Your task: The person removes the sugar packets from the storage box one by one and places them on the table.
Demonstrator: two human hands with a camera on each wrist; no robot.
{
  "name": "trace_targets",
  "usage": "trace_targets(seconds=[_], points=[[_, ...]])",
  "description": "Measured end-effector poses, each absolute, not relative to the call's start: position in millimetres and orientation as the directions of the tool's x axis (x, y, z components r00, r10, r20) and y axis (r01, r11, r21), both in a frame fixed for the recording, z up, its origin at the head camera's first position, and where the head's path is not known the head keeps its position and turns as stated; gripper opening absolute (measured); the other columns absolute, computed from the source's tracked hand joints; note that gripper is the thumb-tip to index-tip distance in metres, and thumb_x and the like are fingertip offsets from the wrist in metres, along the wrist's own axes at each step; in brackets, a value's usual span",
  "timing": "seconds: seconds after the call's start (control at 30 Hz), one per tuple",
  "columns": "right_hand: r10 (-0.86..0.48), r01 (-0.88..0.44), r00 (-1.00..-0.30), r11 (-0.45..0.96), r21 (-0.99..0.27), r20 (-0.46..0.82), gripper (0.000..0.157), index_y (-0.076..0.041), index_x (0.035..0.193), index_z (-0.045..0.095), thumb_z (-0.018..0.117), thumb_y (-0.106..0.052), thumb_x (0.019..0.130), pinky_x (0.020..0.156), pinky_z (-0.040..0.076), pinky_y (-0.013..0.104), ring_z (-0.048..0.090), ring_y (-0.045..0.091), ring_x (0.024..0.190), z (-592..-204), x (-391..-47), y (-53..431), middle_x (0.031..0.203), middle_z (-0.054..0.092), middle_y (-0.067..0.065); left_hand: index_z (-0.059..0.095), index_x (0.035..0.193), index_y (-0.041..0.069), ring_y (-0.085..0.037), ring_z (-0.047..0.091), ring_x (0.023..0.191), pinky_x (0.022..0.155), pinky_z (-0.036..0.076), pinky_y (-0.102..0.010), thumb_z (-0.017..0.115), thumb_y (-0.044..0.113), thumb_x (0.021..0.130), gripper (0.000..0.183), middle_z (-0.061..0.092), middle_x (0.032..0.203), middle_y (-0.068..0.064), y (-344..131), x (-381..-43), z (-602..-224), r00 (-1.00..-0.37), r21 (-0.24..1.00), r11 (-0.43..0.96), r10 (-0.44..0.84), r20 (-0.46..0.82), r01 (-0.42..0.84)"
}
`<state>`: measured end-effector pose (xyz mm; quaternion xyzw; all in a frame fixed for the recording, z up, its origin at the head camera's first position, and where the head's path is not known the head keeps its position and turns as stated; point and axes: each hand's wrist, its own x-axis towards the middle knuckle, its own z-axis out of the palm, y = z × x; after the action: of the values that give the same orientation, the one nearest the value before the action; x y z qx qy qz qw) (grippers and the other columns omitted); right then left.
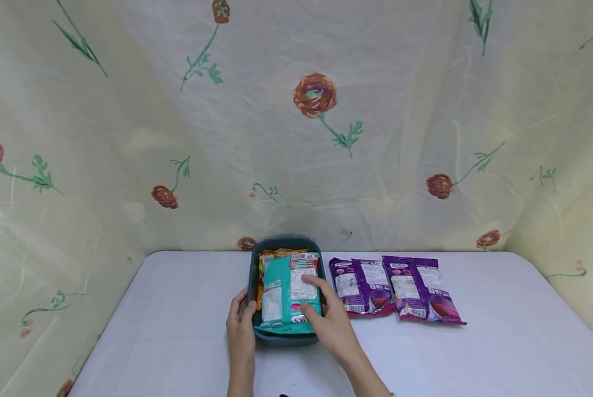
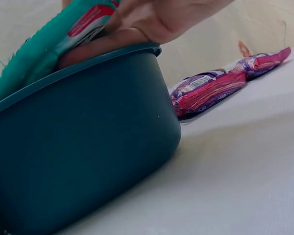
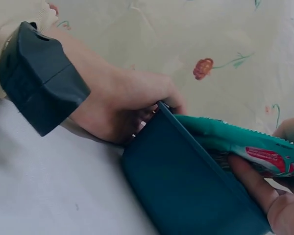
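A dark teal plastic bin [image 1: 287, 340] stands on the white table. My left hand [image 1: 240, 326] grips its left side, thumb over the rim and the other fingers along the outer wall. Inside the bin, a turquoise snack-style packet [image 1: 275, 275] lies over an orange-yellow packet [image 1: 259, 289], which is mostly covered. My right hand [image 1: 337, 330] holds the turquoise packet from the right. In the right wrist view, the packet's end sits between that hand's thumb [image 3: 252, 177] and fingers, tilted above the bin's rim.
Two purple packets lie flat to the right of the bin: one close to it [image 1: 366, 288], the other farther right [image 1: 422, 289]. A flowered cloth [image 1: 375, 138] hangs behind the table [image 1: 177, 309]. A dark device [image 3: 41, 81] is strapped to my left wrist.
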<state>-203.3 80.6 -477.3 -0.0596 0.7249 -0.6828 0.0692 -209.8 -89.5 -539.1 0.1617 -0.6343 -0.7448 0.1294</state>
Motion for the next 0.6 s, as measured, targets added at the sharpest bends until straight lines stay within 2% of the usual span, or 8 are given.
trace_targets(seconds=[0.1,0.27,0.37,0.5,0.6], points=[[-0.157,0.014,-0.987,0.058,-0.998,-0.023,0.048,-0.029,0.134,0.046,0.055,-0.009,0.092,0.08,0.056,0.03,0.059,0.023,0.105,-478,-201,84,0.142,0.041,0.011,0.047,0.136,0.009,-0.028,0.043,0.133,0.112,0.031,-0.048,0.046,0.017,0.095,0.042,0.046,0.142,-0.014,-89,-209,-538,-0.912,0.988,-0.152,-0.402,-0.077,-0.016],[-0.122,0.014,-0.992,0.087,-0.996,-0.025,0.047,-0.03,0.132,0.048,0.056,-0.01,0.091,0.087,0.054,0.029,0.047,0.026,0.121,-479,-197,91,0.154,0.025,0.002,0.047,0.136,0.009,-0.028,0.04,0.135,0.114,0.029,-0.049,0.046,0.017,0.095,0.042,0.045,0.143,-0.014,-88,-209,-539,-0.912,0.99,-0.143,-0.405,-0.071,-0.014],[-0.113,-0.004,-0.994,0.079,-0.997,-0.005,0.047,-0.028,0.132,0.049,0.054,-0.006,0.091,0.088,0.052,0.026,0.039,0.025,0.129,-481,-194,94,0.155,0.025,0.0,0.047,0.135,0.009,-0.028,0.035,0.139,0.116,0.025,-0.048,0.046,0.018,0.095,0.041,0.042,0.145,-0.013,-89,-209,-540,-0.916,0.989,-0.148,-0.396,-0.07,-0.012],[-0.108,0.003,-0.994,0.045,-0.999,-0.008,0.048,-0.025,0.132,0.048,0.051,-0.002,0.09,0.088,0.052,0.023,0.042,0.023,0.128,-485,-189,98,0.152,0.03,0.001,0.047,0.135,0.009,-0.028,0.034,0.14,0.116,0.025,-0.048,0.046,0.018,0.095,0.041,0.042,0.146,-0.014,-90,-209,-541,-0.917,0.989,-0.146,-0.393,-0.067,-0.01],[-0.1,0.034,-0.994,0.014,-0.999,-0.035,0.049,-0.026,0.133,0.047,0.05,-0.002,0.091,0.083,0.055,0.026,0.054,0.022,0.114,-487,-187,102,0.148,0.036,0.004,0.047,0.136,0.008,-0.029,0.033,0.14,0.116,0.025,-0.048,0.046,0.017,0.095,0.042,0.041,0.147,-0.016,-89,-208,-541,-0.916,0.989,-0.146,-0.397,-0.066,-0.007]])
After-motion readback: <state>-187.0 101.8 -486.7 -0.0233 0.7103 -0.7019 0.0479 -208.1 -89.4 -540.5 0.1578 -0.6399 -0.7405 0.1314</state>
